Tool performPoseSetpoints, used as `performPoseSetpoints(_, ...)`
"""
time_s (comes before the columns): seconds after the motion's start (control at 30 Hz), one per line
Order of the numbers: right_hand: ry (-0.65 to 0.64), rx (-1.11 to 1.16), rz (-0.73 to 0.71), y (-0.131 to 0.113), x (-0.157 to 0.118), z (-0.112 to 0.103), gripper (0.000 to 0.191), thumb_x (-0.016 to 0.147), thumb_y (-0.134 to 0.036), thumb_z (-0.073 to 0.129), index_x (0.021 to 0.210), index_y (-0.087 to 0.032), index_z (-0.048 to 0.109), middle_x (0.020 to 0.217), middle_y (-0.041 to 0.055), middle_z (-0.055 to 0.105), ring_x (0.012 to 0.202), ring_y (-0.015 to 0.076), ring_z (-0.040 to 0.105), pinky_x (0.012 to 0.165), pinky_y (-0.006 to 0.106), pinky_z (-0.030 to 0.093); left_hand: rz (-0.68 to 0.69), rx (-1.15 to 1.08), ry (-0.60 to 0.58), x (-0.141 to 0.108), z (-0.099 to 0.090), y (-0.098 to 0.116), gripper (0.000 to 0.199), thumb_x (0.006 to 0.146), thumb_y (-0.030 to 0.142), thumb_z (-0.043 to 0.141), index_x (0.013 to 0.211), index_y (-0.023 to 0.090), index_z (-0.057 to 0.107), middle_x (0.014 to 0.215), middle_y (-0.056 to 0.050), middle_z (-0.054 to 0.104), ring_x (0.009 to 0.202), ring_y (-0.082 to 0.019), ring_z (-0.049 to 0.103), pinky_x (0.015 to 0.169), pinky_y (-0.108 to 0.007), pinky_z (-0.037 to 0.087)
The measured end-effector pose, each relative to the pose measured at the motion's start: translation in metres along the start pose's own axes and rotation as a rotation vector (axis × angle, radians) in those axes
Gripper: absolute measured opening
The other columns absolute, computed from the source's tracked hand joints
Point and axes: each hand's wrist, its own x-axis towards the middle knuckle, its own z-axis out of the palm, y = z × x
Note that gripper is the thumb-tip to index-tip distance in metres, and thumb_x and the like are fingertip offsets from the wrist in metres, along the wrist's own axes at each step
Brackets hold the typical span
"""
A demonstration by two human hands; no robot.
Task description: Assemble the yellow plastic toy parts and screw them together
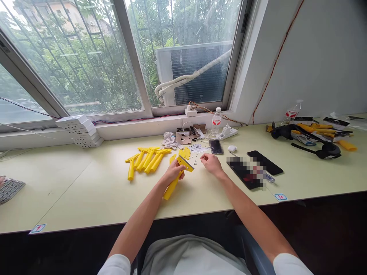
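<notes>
My left hand (172, 172) is wrapped round a yellow scraper (171, 188), its wide head with a metal blade edge tilted up to the right. To the right of that head, just above the table, my right hand (212, 164) has its fingers curled together; whatever they may pinch is too small to make out. Small metal parts (195, 163) lie scattered between the hands. Beyond the left hand are flat yellow plates (185, 153) and strewn metal blades (198, 148). Several yellow scraper handles (149, 158) lie in a row to the left.
At the back stand a water bottle (216, 122), torn cardboard (187, 134) and a power strip (228, 133). Phones (265, 162) lie right of my right hand. A black headset-like strap (308, 139) sits farther right; stacked white boxes (80, 131) stand by the window.
</notes>
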Motion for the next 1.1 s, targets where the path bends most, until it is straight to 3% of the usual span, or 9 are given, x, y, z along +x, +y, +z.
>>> performPoseSetpoints(0.1,-0.030,-0.250,-0.066,0.007,0.000,0.001,0.020,0.090,-0.016,0.066,0.102,-0.023,0.080,0.098,0.0057,0.080,0.088,0.0221,0.068,0.077,0.032,0.045,0.020,-0.021,0.036,0.002,-0.003,-0.001,0.039,0.079,0.033,0.075,0.109,0.021,0.052,0.090,0.000,0.070,0.045,-0.009,0.057,0.044,-0.025,0.041)
performPoseSetpoints(0.23,-0.113,-0.261,-0.178,0.005,-0.003,0.009,0.021,0.096,-0.015,0.065,0.108,-0.023,0.081,0.108,0.0059,0.078,0.095,0.0194,0.070,0.083,0.030,0.046,0.051,-0.128,-0.007,-0.003,-0.007,0.009,0.046,0.081,0.038,0.085,0.114,0.018,0.059,0.101,-0.005,0.072,0.057,-0.009,0.064,0.054,-0.025,0.048)
performPoseSetpoints(0.33,-0.147,-0.286,-0.221,0.002,-0.005,0.015,0.014,0.099,-0.021,0.069,0.107,-0.023,0.080,0.109,0.0062,0.077,0.092,0.0188,0.069,0.080,0.030,0.046,0.062,-0.214,-0.021,-0.009,-0.010,0.020,0.048,0.079,0.039,0.090,0.111,0.017,0.063,0.098,-0.004,0.071,0.063,-0.010,0.065,0.061,-0.026,0.051)
performPoseSetpoints(0.6,-0.132,-0.346,-0.192,-0.003,-0.005,0.022,0.007,0.099,-0.028,0.070,0.097,-0.022,0.072,0.106,0.0062,0.074,0.091,0.0192,0.066,0.073,0.031,0.040,0.082,-0.303,0.038,-0.010,-0.012,0.025,0.033,0.080,0.030,0.084,0.097,0.018,0.058,0.080,0.003,0.058,0.055,-0.005,0.049,0.053,-0.021,0.035)
performPoseSetpoints(0.83,-0.141,-0.376,-0.195,-0.009,-0.009,0.025,0.012,0.101,-0.021,0.061,0.090,-0.020,0.065,0.107,0.0082,0.074,0.093,0.0209,0.064,0.074,0.032,0.036,0.045,-0.327,0.068,-0.009,-0.012,0.023,0.033,0.078,0.026,0.081,0.096,0.020,0.054,0.083,0.002,0.060,0.057,-0.006,0.051,0.057,-0.023,0.038)
performPoseSetpoints(1.1,-0.160,-0.294,-0.150,-0.008,-0.007,0.017,0.012,0.101,-0.013,0.054,0.093,-0.020,0.059,0.098,0.0075,0.074,0.084,0.0182,0.060,0.073,0.029,0.037,0.085,-0.259,0.045,-0.010,-0.015,0.023,0.041,0.082,0.038,0.089,0.093,0.019,0.055,0.080,0.004,0.057,0.056,-0.005,0.048,0.055,-0.021,0.035)
